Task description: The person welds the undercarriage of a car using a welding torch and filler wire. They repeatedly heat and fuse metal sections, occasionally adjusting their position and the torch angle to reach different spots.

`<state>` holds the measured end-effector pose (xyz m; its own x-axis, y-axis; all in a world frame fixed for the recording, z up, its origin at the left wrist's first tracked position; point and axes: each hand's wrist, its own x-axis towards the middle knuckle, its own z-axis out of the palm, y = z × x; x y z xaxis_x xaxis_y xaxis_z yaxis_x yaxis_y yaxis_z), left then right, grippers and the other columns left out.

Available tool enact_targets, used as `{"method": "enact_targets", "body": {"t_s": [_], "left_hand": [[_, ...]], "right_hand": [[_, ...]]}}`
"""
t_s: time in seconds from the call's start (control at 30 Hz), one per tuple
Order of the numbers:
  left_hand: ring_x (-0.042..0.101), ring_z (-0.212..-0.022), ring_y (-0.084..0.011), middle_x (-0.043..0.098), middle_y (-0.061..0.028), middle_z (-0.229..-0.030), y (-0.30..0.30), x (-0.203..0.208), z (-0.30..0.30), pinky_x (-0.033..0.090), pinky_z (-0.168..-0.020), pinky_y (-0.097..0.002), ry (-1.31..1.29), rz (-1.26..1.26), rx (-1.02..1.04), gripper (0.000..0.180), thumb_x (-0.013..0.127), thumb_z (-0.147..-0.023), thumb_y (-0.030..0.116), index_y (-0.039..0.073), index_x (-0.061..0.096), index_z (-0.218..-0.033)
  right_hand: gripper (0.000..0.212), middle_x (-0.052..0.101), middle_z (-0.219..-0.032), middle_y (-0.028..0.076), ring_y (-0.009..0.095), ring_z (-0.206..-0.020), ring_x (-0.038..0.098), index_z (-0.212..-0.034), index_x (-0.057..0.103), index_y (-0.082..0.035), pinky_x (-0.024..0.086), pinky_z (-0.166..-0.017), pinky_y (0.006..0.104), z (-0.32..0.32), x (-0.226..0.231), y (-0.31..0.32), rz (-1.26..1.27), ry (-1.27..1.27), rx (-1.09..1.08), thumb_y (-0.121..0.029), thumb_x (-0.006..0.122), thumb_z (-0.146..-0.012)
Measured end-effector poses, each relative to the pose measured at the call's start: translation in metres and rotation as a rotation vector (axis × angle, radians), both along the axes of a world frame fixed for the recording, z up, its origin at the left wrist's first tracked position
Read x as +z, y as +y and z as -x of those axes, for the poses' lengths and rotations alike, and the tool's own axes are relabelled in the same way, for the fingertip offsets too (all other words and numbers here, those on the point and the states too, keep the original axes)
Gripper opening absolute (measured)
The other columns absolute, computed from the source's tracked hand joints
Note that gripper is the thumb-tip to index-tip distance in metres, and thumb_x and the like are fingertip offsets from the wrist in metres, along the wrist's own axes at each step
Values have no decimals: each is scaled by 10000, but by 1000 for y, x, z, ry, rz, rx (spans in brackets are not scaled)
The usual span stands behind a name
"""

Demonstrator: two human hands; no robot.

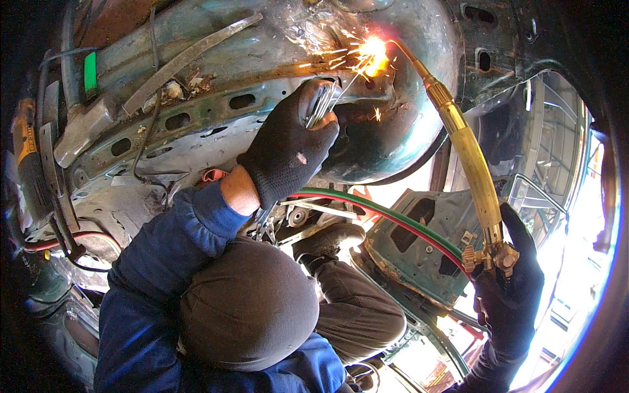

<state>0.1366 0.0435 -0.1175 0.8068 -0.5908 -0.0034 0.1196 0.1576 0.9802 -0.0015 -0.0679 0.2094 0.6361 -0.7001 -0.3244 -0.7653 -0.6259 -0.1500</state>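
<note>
In my black-gloved right hand (514,288) is a brass gas torch (473,157), gripped near its valves. A glowing flame (373,56) at the torch's tip throws sparks leftward across a worn, dark-green vehicle body panel (413,98). My left hand (288,147), also in a black glove with a small hole, is closed on several thin metal rods (320,105). One rod reaches up to the flame. Green and red hoses (393,223) curve from the torch's lower end and pass behind my left wrist. The fingertips of my right hand are partly hidden.
A hammer (85,131) and a flat metal bar (190,62) lie at the upper left, beside an orange-and-dark power tool (29,150). Below the work are a green sheet-metal panel (400,262), a dark shoe (327,241) and a bent, trousered leg (357,311). Dark rounded cloth (249,304) fills the lower middle.
</note>
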Motion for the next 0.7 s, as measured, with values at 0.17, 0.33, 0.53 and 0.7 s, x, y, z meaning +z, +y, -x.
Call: {"method": "enact_targets", "body": {"t_s": [0.17, 0.33, 0.53, 0.7], "left_hand": [[707, -1135, -321, 716, -227, -1239, -1, -4, 0, 534, -1012, -409, -119, 27, 76, 401, 631, -1059, 220, -6, 588, -1388], [709, -1005, -415, 694, -275, -1087, -5, -6, 0, 560, -911, -461, -168, 36, 123, 339, 660, -1005, 143, -31, 577, -1284], [711, -1004, -411, 697, -268, -1084, -5, -5, 0, 561, -914, -459, -147, 48, 104, 335, 658, -1002, 143, -21, 585, -1285], [696, -1228, -291, 712, -215, -1325, 0, -6, 0, 513, -1082, -405, -99, 4, 27, 437, 615, -1078, 256, 7, 587, -1436]], "right_hand": [[823, 669, -1448, 202, 207, -1131, 725, -1611, 487, -2, 591, -997, 347, 0, -5, 0, 25, -8, -3, 54, 677, -812], [833, 717, -1326, 182, 139, -904, 717, -1614, 494, -22, 608, -829, 290, -2, -5, 3, 25, -10, -34, 94, 630, -801], [840, 723, -1307, 172, 117, -841, 704, -1615, 494, -28, 605, -775, 267, -7, 1, 9, -12, 33, -122, 145, 579, -798], [864, 693, -1386, 191, 151, -965, 732, -1621, 489, -31, 618, -850, 286, 0, -6, 5, 41, -33, -48, 169, 562, -783]]}}
